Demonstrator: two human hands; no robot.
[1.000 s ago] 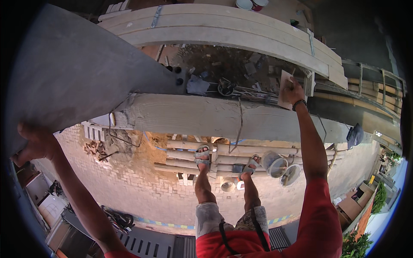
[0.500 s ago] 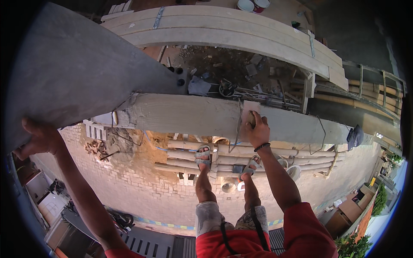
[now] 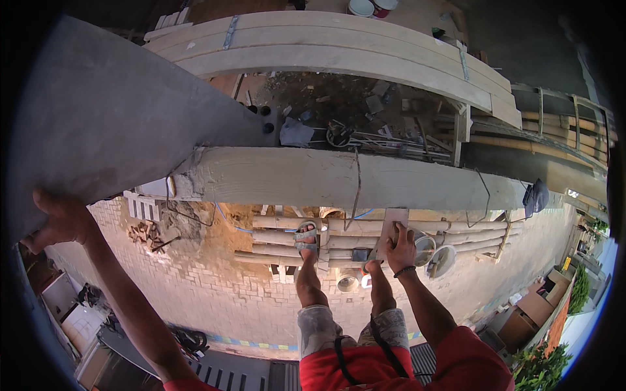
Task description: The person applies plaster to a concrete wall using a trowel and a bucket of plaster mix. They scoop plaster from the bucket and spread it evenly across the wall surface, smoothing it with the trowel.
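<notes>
At 12 o'clock, 2 buckets (image 3: 360, 8) stand beyond long pale planks (image 3: 326, 36). Bamboo poles (image 3: 508, 143) lie between 2 and 3 o'clock; a dark cap (image 3: 536, 197) sits at 3. Toward 4 are cardboard boxes (image 3: 551, 296). Part of a motorcycle (image 3: 189, 342) shows at 7, broken bricks (image 3: 147, 236) near 9.
</notes>
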